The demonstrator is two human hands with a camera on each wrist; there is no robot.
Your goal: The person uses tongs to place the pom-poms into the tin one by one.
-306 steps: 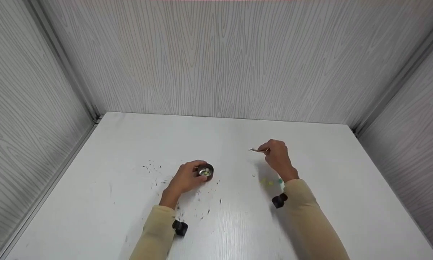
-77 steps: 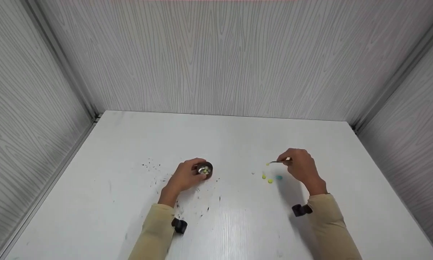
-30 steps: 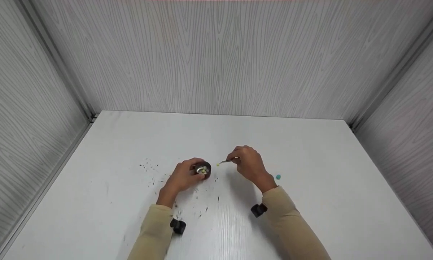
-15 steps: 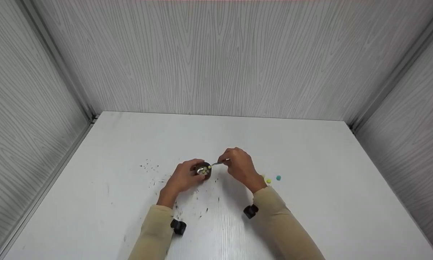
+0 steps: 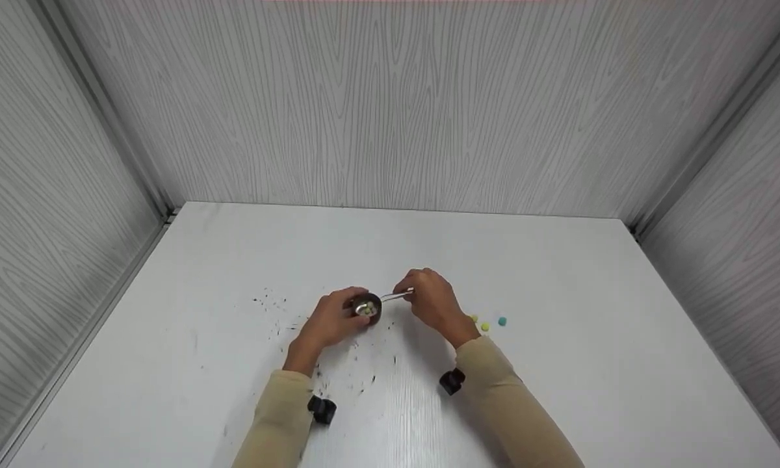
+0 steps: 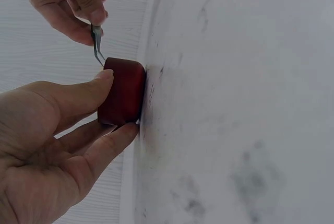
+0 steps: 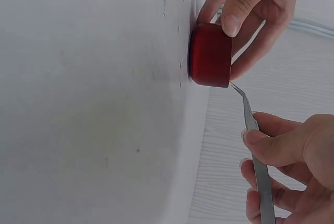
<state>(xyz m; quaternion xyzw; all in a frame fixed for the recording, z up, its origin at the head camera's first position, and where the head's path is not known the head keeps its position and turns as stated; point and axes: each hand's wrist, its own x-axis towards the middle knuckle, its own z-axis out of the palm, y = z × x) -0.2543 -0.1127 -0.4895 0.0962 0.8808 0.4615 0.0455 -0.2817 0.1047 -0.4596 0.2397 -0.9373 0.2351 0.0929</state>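
Observation:
My left hand (image 5: 330,320) grips a small round dark red cup (image 7: 211,54) between thumb and fingers, its base down on the white table. Several small yellow and pale pieces (image 5: 368,311) lie in its shiny inside. In my right hand (image 5: 434,300) I pinch metal tweezers (image 7: 264,182) with bent tips, which reach the cup's rim from the right. Whether the tips hold a piece is too small to tell. On the table beside my right wrist lie a bright yellow piece (image 5: 485,327), a paler yellow one (image 5: 474,318) and a blue-green one (image 5: 502,321).
The white table (image 5: 221,260) carries dark specks and smudges around the left hand. Pale wood-grain panels (image 5: 390,104) stand at the back and both sides. A small black camera (image 5: 322,410) sits on the left wrist, another (image 5: 452,381) on the right.
My right hand has carried a yellow piece in the tweezers leftward from the loose pieces to the cup. That piece no longer shows apart at the tips. The left hand keeps its place.

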